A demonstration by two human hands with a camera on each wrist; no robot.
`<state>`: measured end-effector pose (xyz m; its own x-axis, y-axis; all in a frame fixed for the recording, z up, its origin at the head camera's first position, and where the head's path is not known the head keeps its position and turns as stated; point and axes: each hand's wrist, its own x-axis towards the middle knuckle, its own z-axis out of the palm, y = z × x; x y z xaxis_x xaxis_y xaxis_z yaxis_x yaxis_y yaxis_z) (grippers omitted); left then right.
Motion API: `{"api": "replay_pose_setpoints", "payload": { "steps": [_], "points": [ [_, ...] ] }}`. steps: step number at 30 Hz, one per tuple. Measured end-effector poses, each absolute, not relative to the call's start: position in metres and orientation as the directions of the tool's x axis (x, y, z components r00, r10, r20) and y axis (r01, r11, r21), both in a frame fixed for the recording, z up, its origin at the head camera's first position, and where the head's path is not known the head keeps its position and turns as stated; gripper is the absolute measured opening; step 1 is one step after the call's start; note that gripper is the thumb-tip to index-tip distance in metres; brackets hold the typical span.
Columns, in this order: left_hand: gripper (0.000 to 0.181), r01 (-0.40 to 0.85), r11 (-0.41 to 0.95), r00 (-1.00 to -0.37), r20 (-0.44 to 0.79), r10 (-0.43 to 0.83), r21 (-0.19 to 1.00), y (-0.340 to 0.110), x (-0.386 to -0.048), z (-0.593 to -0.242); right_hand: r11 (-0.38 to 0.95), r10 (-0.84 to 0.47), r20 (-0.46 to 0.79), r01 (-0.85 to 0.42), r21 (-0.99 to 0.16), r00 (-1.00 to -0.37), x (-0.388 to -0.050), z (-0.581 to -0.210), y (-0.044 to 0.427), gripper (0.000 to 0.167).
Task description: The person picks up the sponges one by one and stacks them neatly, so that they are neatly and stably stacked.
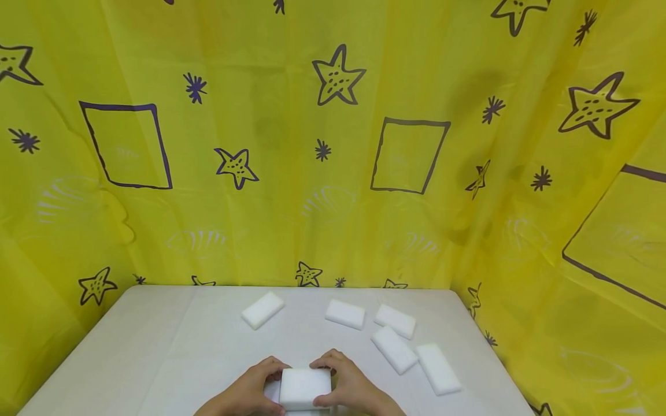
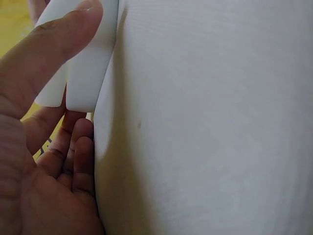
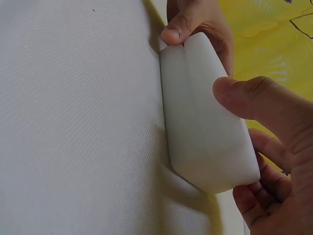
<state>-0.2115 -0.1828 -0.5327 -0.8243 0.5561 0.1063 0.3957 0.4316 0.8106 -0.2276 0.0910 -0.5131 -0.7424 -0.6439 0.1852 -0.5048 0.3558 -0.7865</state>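
Two stacked white blocks [image 1: 305, 388] between left hand [image 1: 252, 388] and right hand [image 1: 351, 386], each pinching one end; five loose blocks [image 1: 346, 314] beyond and rightward.

You grip two white, round-edged blocks [image 1: 305, 387] with left hand [image 1: 251, 388] and right hand [image 1: 351, 386] — stacked flat, edges nearly flush — on the table [image 1: 171, 346].
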Motion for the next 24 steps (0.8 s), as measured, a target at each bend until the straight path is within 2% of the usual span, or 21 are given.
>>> {"api": "replay_pose_setpoints", "payload": {
  "steps": [16,24],
  "points": [
    [0.065,0.375,0.457,-0.835,0.079,0.545,0.806,-0.184,-0.21,-0.525,0.364,-0.638,0.158,-0.476,-0.801,-0.754,-0.229,-0.514,0.09,0.053],
    [0.065,0.457,0.504,-0.832,0.153,0.533,0.733,-0.178,-0.213,-0.519,0.385,-0.629,0.143,-0.466,-0.797,-0.764,-0.228,-0.512,0.09,0.053]
  ]
}}
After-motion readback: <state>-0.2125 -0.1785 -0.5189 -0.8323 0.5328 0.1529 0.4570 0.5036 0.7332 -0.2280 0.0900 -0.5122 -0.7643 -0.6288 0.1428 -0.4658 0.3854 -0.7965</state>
